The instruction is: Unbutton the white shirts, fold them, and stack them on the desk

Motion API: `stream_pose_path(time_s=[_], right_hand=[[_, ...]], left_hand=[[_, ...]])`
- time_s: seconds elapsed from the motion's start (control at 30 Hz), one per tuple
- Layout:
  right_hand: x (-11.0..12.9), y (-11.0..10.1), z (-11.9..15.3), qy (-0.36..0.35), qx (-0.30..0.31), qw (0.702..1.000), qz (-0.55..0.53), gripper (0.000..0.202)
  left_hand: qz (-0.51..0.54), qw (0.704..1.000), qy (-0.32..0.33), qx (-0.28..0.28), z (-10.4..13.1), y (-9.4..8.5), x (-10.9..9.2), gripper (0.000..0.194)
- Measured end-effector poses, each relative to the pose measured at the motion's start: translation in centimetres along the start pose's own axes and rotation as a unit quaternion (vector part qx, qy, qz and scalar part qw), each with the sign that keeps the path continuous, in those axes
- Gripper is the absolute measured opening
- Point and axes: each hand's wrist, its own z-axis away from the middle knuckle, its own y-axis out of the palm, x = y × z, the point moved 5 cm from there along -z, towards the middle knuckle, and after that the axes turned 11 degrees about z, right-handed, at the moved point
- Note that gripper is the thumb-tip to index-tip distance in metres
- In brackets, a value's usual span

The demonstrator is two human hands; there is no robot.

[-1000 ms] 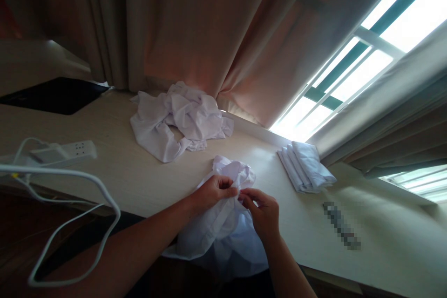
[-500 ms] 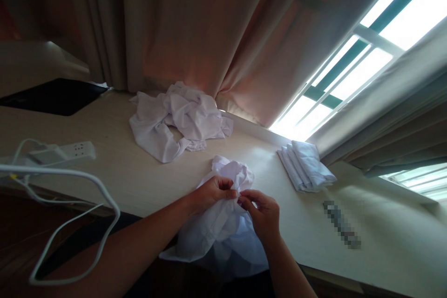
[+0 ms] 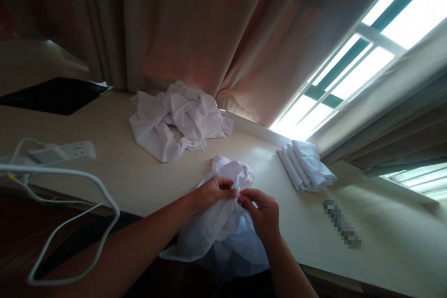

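Hands meet at six o'clock in the head view: the left hand [image 3: 213, 191] and right hand [image 3: 262, 212] each pinch the white cloth [image 3: 223, 228], fingertips nearly touching, apparently to find an edge. The cloth drapes over the table [image 3: 115, 172] edge. At twelve o'clock lies a crumpled pile [image 3: 178, 121]; at three o'clock folded cloths [image 3: 307, 165]; at nine o'clock a power strip [image 3: 66, 150].

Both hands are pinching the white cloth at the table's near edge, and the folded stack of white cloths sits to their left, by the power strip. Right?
Not quite. The head view shows the folded stack to the right of the hands, under the window. The left hand and right hand do pinch the white cloth at the table edge; the power strip lies left.
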Motion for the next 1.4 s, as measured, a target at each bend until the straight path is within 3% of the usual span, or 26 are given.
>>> stream_pose_path(time_s=[0.63, 1.4], right_hand=[[0.47, 0.27, 0.09, 0.009, 0.004, 1.0, -0.001, 0.012], [0.63, 0.61, -0.4, -0.011, 0.044, 0.998, 0.039, 0.015]], left_hand=[[0.031, 0.999, -0.013, 0.008, -0.15, -0.42, 0.86, 0.036], [-0.024, 1.0, -0.01, -0.004, 0.25, -0.25, -0.04, 0.038]])
